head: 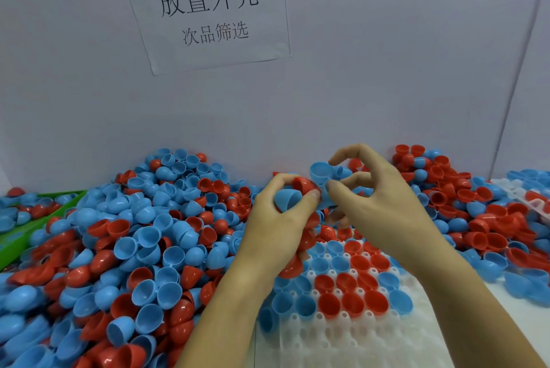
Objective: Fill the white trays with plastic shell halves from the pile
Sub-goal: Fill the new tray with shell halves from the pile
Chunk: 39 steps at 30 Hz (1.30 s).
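At the centre of the frame my left hand (279, 212) is gripping several red and blue shell halves (293, 190) while my half-open right hand (372, 198) is pinching a blue one above the part-filled white tray (342, 335), risking spills from my overfull grip.

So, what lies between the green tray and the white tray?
In the head view, the heaped pile of red and blue plastic shell halves fills it.
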Tool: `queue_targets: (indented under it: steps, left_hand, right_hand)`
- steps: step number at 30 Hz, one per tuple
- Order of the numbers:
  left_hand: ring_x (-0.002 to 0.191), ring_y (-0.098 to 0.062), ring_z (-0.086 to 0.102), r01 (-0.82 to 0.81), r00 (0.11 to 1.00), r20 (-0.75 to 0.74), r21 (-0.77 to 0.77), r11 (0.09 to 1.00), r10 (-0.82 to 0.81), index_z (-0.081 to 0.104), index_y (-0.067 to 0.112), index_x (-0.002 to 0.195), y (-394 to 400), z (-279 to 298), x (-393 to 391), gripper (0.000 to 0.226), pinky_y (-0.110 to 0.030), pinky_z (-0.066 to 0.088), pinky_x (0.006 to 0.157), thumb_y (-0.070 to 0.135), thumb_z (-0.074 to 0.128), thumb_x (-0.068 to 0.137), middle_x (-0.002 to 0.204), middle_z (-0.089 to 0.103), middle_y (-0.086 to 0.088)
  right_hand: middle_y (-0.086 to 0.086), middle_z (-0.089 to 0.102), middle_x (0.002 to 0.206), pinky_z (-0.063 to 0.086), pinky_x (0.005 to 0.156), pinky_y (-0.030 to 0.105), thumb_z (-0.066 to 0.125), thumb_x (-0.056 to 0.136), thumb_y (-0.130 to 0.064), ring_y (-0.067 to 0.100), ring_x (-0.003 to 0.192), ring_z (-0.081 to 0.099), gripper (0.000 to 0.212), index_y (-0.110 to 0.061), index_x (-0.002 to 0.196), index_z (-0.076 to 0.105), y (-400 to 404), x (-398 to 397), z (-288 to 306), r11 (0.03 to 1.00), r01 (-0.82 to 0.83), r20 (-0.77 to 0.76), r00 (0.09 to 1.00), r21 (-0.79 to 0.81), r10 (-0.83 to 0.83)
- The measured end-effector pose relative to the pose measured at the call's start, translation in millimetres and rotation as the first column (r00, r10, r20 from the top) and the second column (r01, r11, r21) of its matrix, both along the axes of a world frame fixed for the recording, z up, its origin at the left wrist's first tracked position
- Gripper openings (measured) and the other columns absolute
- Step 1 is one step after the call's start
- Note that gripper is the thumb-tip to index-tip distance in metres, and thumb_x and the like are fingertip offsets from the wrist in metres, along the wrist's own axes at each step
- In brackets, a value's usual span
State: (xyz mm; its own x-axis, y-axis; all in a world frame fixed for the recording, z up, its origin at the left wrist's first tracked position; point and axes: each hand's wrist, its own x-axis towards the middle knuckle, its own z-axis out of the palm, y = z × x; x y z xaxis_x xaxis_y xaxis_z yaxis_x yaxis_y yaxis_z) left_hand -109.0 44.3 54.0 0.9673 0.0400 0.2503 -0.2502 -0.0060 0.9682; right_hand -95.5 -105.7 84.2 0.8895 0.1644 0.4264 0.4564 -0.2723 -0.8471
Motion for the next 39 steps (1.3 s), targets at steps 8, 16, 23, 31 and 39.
queue_targets:
  steps: [8, 16, 23, 31, 39]
  left_hand:
    - [0.055, -0.019, 0.057, 0.016, 1.0, -0.027, 0.049, 0.999, -0.015, 0.065, 0.03, 0.093, 6, -2, 2, 0.004, -0.028, 0.05, 0.047, 0.034, 0.066, 0.095, 0.064, 0.062, 0.0]
    - [0.055, -0.019, 0.055, 0.037, 0.999, -0.03, 0.033, 0.999, -0.036, 0.066, 0.027, 0.095, 6, 0, 3, 0.005, -0.028, 0.048, 0.048, 0.031, 0.068, 0.094, 0.065, 0.061, -0.001]
    - [0.058, -0.022, 0.057, 0.056, 0.998, -0.039, 0.034, 0.998, -0.055, 0.066, 0.029, 0.097, -10, 4, -5, 0.005, -0.03, 0.049, 0.048, 0.032, 0.068, 0.093, 0.065, 0.062, -0.003]
    - [0.065, -0.025, 0.063, 0.137, 0.988, -0.073, -0.037, 0.99, -0.14, 0.067, 0.025, 0.097, -30, 8, -23, 0.009, -0.035, 0.055, 0.053, 0.032, 0.069, 0.092, 0.078, 0.068, -0.01]
    - [0.065, -0.023, 0.066, 0.066, 0.98, -0.162, -0.292, 0.954, -0.117, 0.074, 0.025, 0.088, -28, 17, -29, 0.009, -0.028, 0.048, 0.045, 0.032, 0.069, 0.09, 0.085, 0.071, -0.01]
  right_hand:
    - [-0.014, 0.072, 0.075, 0.062, 0.062, 0.028, 0.068, 0.09, -0.014, 0.006, 0.06, 0.072, 0.023, -0.037, 0.093, 0.063, -9, 5, -5, 0.964, -0.011, 0.056, 0.998, -0.265, 0.027]
    - [-0.012, 0.069, 0.084, 0.052, 0.053, 0.01, 0.068, 0.09, -0.012, 0.0, 0.063, 0.07, 0.018, -0.029, 0.097, 0.068, -57, 10, 0, 0.93, 0.165, 0.08, 0.986, -0.328, -0.147]
    - [-0.01, 0.07, 0.085, 0.055, 0.063, 0.018, 0.071, 0.09, -0.018, 0.004, 0.07, 0.066, 0.016, -0.022, 0.105, 0.073, -110, 13, -43, 0.623, 0.153, -0.059, 0.95, -0.767, -0.307]
    - [0.003, 0.068, 0.095, 0.061, 0.069, 0.035, 0.072, 0.085, -0.006, 0.018, 0.076, 0.067, 0.024, -0.02, 0.104, 0.075, -100, 17, -87, 0.461, 0.049, -0.13, 0.928, -0.886, -0.349]
    - [0.0, 0.061, 0.129, 0.054, 0.085, 0.025, 0.062, 0.094, -0.011, 0.014, 0.103, 0.062, 0.041, -0.032, 0.129, 0.062, -105, 11, -55, 0.49, -0.026, -0.164, 0.956, -0.871, -0.242]
